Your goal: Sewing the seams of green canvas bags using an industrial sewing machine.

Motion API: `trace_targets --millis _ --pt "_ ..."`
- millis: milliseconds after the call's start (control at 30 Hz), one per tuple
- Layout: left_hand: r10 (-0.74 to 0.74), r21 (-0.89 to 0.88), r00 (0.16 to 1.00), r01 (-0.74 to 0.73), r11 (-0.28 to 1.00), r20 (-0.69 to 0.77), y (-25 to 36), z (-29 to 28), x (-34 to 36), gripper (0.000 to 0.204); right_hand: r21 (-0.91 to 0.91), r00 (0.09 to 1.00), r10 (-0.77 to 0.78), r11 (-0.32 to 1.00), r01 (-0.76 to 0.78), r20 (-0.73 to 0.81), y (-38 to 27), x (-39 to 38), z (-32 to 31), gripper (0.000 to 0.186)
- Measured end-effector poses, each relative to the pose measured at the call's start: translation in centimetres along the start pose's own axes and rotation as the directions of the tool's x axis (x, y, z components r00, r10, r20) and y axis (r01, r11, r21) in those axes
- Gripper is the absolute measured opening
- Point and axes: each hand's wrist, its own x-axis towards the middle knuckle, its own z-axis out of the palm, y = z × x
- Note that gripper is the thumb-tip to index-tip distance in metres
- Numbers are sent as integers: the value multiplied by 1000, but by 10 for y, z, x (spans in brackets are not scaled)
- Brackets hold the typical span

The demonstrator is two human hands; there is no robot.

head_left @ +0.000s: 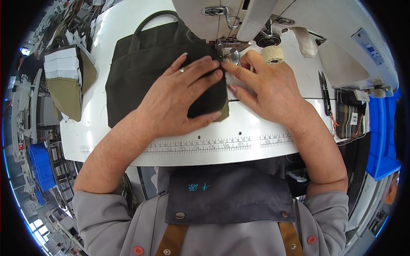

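My left hand [177, 96] is spread flat on this dark green fabric bag [128, 79], while my right hand [269, 87] sits at its edge, maybe pinching, can't really tell. Looks light, soft and not slippery, so I'd go palm-flat or grab the handle [135, 42] beyond my left hand. Sewing machine [260, 21] crowds my right hand's far side; looks roomier nearer me, toward the white tabletop [252, 121] edge.

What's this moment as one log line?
left hand: spread on dark fabric | right hand: at fabric's edge near sewing machine | snips: right of right hand
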Motion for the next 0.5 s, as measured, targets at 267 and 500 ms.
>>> trace_targets --millis 267,500 --pt "-13 -23 999 12 1000 -43 -22 1 13 70 5 999 37 999 -37 13 3 1 2 39" --pt "62 33 988 -58 998 -140 -18 -1 12 53 171 982 -168 969 179 -82 14 0 1 22"
